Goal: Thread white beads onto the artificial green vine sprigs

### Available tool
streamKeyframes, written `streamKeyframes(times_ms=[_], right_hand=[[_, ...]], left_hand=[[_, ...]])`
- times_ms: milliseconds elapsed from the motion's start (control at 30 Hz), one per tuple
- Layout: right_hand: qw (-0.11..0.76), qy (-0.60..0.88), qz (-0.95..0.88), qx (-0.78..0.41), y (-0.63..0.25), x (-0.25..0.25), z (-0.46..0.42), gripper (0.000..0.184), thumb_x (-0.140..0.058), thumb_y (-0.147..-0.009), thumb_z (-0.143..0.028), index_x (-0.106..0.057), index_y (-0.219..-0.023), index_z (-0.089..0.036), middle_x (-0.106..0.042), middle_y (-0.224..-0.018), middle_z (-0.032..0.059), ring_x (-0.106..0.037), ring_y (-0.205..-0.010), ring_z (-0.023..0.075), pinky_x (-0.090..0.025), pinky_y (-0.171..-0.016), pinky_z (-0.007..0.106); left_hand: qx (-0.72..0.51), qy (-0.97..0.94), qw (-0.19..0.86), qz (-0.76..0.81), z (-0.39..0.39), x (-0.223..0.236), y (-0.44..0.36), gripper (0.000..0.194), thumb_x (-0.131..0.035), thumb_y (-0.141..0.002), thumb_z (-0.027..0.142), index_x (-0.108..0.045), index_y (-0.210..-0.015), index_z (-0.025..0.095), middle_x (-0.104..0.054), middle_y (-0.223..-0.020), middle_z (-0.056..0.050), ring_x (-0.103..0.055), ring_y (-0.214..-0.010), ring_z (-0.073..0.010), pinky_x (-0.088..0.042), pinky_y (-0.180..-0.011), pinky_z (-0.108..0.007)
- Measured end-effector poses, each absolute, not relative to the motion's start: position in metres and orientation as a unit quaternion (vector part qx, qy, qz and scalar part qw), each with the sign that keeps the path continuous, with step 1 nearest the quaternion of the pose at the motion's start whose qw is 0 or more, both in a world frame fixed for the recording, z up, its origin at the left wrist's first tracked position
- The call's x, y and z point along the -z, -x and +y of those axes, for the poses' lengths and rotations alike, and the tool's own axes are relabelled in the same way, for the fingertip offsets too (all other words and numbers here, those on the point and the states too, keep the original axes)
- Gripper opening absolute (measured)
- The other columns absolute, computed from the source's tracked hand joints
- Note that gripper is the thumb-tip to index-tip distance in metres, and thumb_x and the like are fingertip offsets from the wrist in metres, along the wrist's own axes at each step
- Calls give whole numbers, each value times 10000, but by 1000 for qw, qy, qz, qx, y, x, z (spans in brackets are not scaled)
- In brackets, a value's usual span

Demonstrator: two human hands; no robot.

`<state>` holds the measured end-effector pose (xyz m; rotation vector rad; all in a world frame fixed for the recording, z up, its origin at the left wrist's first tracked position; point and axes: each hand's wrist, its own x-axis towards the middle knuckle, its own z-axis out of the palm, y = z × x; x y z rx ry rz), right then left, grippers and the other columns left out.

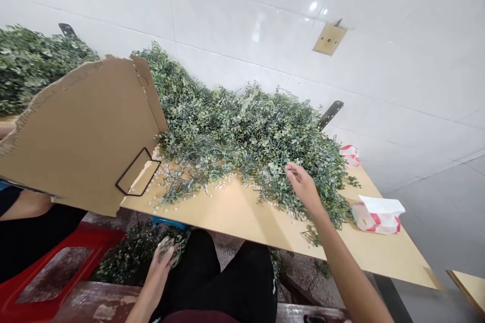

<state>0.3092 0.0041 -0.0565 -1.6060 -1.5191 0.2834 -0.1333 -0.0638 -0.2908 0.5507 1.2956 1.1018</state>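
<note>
My left hand (164,256) is low beside my left thigh, under the table's front edge. Its fingers are closed around a small bunch of leafy artificial greenery (178,245). Over the front of a long heap of artificial greenery (261,121) is my right hand (302,185). Its fingers are loosely bent and a little apart, with the tips against the leaves; nothing shows between them. Small white round bits (223,181) lie scattered on the light wooden table (223,212) along the heap's front.
An upright torn cardboard sheet (83,131) stands left, a black wire frame (138,171) by its corner. Beyond it is a person's arm (26,204). A red plastic stool (64,272) and more greenery (129,252) sit below. A red-and-white paper bag (379,214) lies right.
</note>
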Motion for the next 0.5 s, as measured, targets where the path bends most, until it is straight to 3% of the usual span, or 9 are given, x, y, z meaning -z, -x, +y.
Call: streamKeyframes(times_ms=[67, 167, 267, 400, 500], right_hand=[[426, 654, -623, -57, -322, 50, 29, 382, -492, -918, -382, -601, -1225, -182, -641, -1167, 137, -620, -1034, 248, -512, -914, 411], [351, 656, -667, -31, -323, 42, 68, 357, -450, -918, -303, -623, -1200, -168, -646, -1161, 148, -632, -1020, 256, -535, -873, 400], [259, 655, -710, -3, -310, 41, 103, 397, -411, -903, -187, -598, -1253, -174, -618, -1244, 142, -632, -1038, 256, -527, -897, 395], [87, 697, -709, 70, -290, 42, 138, 527, -414, -884, -65, -474, -1389, -203, -440, -1467, 131, -543, -1199, 271, -505, -900, 363], [15, 725, -684, 74, -280, 37, 154, 518, -500, -845, -14, -520, -1334, -183, -541, -1341, 186, -589, -1098, 275, -494, -817, 345]], left_hand=[[-478, -250, 557, 631, -71, 318, 145, 886, -700, -668, 657, -373, -1394, 269, -345, -1522, -107, -354, -1401, -323, -453, -1051, -371], [-442, -299, 528, 661, -82, 345, 151, 923, -639, -694, 697, -319, -1433, 246, -262, -1564, -125, -286, -1430, -331, -317, -1154, -431], [-421, -337, 545, 642, -87, 357, 145, 977, -621, -656, 747, -341, -1413, 198, -307, -1540, -162, -341, -1404, -336, -302, -1160, -435], [-423, -389, 540, 615, -88, 354, 134, 913, -593, -689, 732, -402, -1374, 159, -418, -1471, -188, -427, -1353, -335, -343, -1139, -438], [-428, -436, 517, 600, -90, 344, 133, 772, -578, -767, 644, -442, -1362, 172, -478, -1435, -165, -476, -1318, -322, -379, -1117, -450]])
